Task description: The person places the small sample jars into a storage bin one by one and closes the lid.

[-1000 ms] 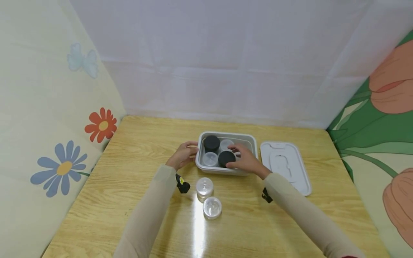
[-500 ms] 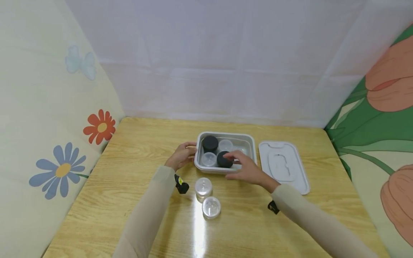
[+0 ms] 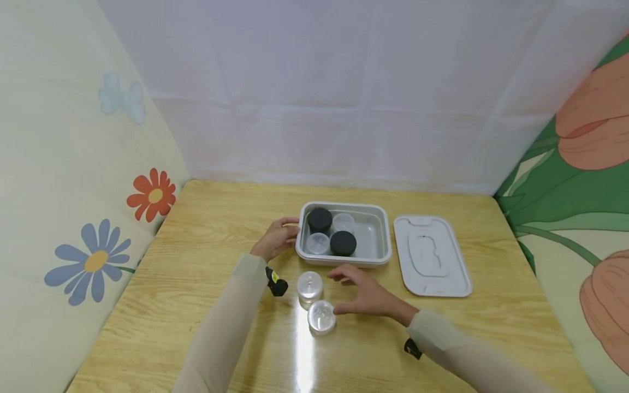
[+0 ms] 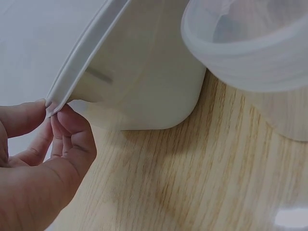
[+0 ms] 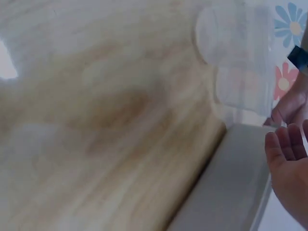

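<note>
My left hand (image 3: 277,238) pinches the left rim of a white plastic box (image 4: 163,96) between thumb and forefinger. Two black-lidded jars (image 3: 343,243) stand inside it, along with two clear containers (image 3: 318,243). In front of the box, my right hand (image 3: 366,295) holds nothing, its thumb and fingers spread apart. Its fingertips are right beside two clear plastic jars (image 3: 321,317) on the table. One of those clear jars (image 4: 245,48) looms large in the left wrist view. The right wrist view is blurred.
A white lid (image 3: 432,256) with a moulded outline lies flat on the wooden table (image 3: 221,213), right of the box. A white cloth hangs behind, and flower-printed cloths stand at both sides.
My right hand has let go of the front black-lidded jar inside the box and moved back toward the clear jars. The left hand has stayed at the box rim.
</note>
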`<state>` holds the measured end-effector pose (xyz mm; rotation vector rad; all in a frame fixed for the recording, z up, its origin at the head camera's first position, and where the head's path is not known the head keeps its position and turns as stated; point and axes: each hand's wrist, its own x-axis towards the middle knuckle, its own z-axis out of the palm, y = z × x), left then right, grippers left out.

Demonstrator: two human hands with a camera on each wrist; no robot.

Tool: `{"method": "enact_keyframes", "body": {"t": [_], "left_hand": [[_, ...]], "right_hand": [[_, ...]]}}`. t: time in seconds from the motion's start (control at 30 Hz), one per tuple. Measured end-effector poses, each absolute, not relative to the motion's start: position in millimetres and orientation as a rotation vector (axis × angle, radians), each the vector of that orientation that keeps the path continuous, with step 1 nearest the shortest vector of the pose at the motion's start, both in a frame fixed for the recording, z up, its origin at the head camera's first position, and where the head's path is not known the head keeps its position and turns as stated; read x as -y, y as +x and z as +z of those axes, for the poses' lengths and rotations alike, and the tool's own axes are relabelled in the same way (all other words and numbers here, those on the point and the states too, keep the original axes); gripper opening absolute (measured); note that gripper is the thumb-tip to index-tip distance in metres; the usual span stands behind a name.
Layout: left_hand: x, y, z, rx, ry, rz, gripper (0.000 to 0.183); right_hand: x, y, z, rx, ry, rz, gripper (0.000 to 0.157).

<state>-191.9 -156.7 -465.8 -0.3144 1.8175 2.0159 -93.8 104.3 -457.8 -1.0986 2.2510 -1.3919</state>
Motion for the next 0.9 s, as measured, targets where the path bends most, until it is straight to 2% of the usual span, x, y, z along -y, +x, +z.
{"method": "enact_keyframes", "body": {"t": [0.5, 0.9], "left_hand": [[156.4, -191.6, -467.2, -1.81, -0.297, 2.035, 0.042], [157.5, -191.8, -469.3, -1.812, -0.292, 2.032, 0.042]], "right_hand": [[-93.9, -70.1, -492.9, -2.15, -1.072, -1.405, 0.072], [-88.5, -64.0, -501.7, -2.124, -1.075, -1.484, 0.069]]}}
